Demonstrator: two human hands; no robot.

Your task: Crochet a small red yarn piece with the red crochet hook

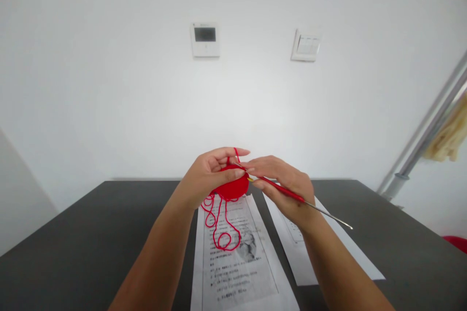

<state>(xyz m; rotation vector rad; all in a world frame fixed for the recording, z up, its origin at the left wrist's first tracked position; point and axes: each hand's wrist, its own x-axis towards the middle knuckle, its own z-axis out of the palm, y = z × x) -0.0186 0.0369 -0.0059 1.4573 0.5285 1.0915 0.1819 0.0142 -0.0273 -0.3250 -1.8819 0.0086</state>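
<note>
My left hand (219, 170) pinches a round red crochet piece (233, 188) between thumb and fingers, its index finger stretched out with red yarn (236, 153) looped over it. In my right hand (282, 182) is a crochet hook (282, 189) with a red grip and metal ends, its working tip at the piece's upper edge. The hook's other end points down to the right past my wrist. A small yellow thing (250, 179) shows at the piece's right edge; I cannot tell what it is. Loose yarn loops (226, 240) hang below the piece.
Below my hands a printed sheet (233, 277) lies on the dark table (109, 233). Another sheet (339, 262) lies under my right forearm. On the white wall are a panel with a screen (205, 40) and a switch (306, 45). A metal pole (423, 141) slants at right.
</note>
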